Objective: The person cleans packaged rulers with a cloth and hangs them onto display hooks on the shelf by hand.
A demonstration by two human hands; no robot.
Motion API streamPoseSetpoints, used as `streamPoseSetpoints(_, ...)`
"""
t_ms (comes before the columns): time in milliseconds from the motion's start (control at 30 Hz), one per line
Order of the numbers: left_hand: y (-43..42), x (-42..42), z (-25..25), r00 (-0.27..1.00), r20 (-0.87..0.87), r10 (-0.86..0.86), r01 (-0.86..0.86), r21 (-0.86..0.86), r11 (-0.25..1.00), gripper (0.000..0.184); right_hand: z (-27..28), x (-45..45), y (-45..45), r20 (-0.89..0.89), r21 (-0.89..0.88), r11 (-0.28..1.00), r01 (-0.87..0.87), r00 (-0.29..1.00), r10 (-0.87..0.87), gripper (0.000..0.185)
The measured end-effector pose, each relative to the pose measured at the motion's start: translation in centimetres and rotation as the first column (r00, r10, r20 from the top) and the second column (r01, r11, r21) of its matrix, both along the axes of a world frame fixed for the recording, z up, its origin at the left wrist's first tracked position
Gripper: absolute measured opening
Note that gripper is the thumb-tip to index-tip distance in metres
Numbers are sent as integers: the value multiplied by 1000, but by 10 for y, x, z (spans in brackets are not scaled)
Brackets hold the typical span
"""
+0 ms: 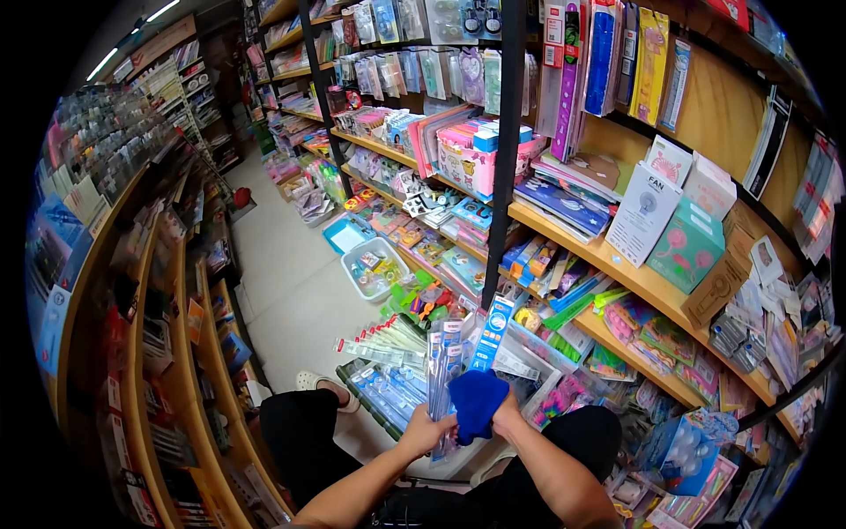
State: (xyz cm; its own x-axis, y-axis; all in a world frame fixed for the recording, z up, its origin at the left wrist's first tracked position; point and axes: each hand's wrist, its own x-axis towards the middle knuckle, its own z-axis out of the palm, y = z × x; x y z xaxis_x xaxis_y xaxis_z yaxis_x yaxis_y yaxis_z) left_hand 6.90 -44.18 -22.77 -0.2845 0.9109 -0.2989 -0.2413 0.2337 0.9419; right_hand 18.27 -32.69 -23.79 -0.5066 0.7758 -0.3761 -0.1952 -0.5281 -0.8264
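My left hand (426,432) is closed around the lower part of several long, clear plastic packets (443,357), held roughly upright. What lies inside them is hard to make out. In my right hand (507,414) is a dark blue cloth (477,406), bunched up beside the packets and partly covering them. Behind the cloth a slim blue-and-white package (493,333) sticks up; its lower end is hidden, so I cannot tell what supports it. Below and left of the packets, a dark-rimmed tray (352,368) holds similar long blue packets.
Shelves of stationery rise on the right, with a boxed fan (644,214) on one board (582,249). A white basin (348,264) and a blue tray (333,236) stand on the aisle floor (282,291). Slatted wooden racks (182,317) line the left. My knees flank the tray.
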Motion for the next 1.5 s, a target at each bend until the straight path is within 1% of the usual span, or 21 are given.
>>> streamPoseSetpoints(167, -9, 0, 12, 975, -134, -178, 169, -77, 983, 16, 8, 5, 17, 13, 90, 978, 188, 982, -190, 14)
streamPoseSetpoints(300, -22, -1, 14, 938, -139, -317, 302, -117, 946, 21, 23, 14, 47, -97, -23, 919, 395, 914, -395, 14)
streamPoseSetpoints(633, -21, -2, 21, 924, -87, -371, 363, -97, 927, 22, 16, 25, 74, -235, -5, 688, 725, 668, -706, 19)
streamPoseSetpoints(733, -33, -8, 11, 931, 45, -362, 365, -89, 927, 20, 25, 53, 99, -350, -259, 631, 731, 538, -767, 18)
streamPoseSetpoints(767, -40, -10, 11, 944, 128, -306, 319, -100, 943, 19, -18, 64, 125, -466, -226, 739, 635, 595, -655, 31)
streamPoseSetpoints(833, -47, -13, 15, 938, 283, -200, 232, -86, 969, 18, 12, 66, 110, -606, -110, 940, 322, 728, -320, 44)
streamPoseSetpoints(867, -45, -15, 17, 924, 337, -183, 225, -90, 970, 19, 27, 65, 105, -654, -26, 989, 144, 746, -126, 50)
streamPoseSetpoints(900, -42, -16, 19, 906, 391, -163, 215, -93, 972, 19, 17, 60, 106, -776, 8, 1000, -16, 630, 17, 67)
streamPoseSetpoints(933, -40, -17, 20, 885, 443, -145, 208, -97, 973, 20, 34, 48, 85, -559, -211, 960, 187, 782, -275, 70)
streamPoseSetpoints(1000, -32, -16, 8, 806, 563, -184, 242, -28, 970, 21, 71, 26, 63, -561, -392, 917, 77, 770, -305, 70)
streamPoseSetpoints(1033, -27, -13, 3, 770, 606, -197, 261, -18, 965, 21, 71, 19, 55, -621, -303, 953, -21, 762, -181, 69)
streamPoseSetpoints(1067, -21, -10, 0, 733, 647, -210, 281, -7, 960, 21, 67, 19, 47, -669, -207, 972, -116, 742, -54, 69)
streamPoseSetpoints(1100, -17, -4, 10, 706, 675, -216, 311, -21, 950, 21, 62, 14, 48, -901, -163, 892, -422, 432, 40, 63)
streamPoseSetpoints(1133, -15, -1, 10, 709, 666, -229, 322, -17, 947, 21, 55, 10, 39, -506, -262, 965, 6, 850, -143, 62)
streamPoseSetpoints(1167, -15, 1, 8, 714, 658, -241, 332, -15, 943, 22, 38, 11, 45, -621, -180, 979, -91, 783, -42, 46)
streamPoseSetpoints(1233, -16, 1, -1, 771, 595, -227, 317, -49, 947, 21, 6, 15, 55, -517, 232, 972, -23, 844, 144, 23)
streamPoseSetpoints(1300, -16, 0, 1, 872, 465, -156, 220, -87, 972, 18, -14, 18, 63, -620, -35, 999, 15, 784, -34, 8)
streamPoseSetpoints(1367, -16, -2, 7, 896, 435, -88, 144, -96, 985, 17, -26, 17, 72, -172, 643, 765, 35, 980, 99, 8)
streamPoseSetpoints(1400, -16, 0, 8, 891, 448, -74, 131, -97, 987, 17, -20, 15, 70, -142, 674, 738, 35, 987, 82, 9)
streamPoseSetpoints(1433, -16, 3, 10, 885, 461, -61, 120, -98, 988, 17, -14, 13, 69, -112, 703, 711, 34, 992, 63, 9)
streamPoseSetpoints(1500, -15, 6, 11, 862, 503, -65, 126, -89, 988, 16, 1, 12, 56, -464, 195, 971, 136, 885, -31, 12)
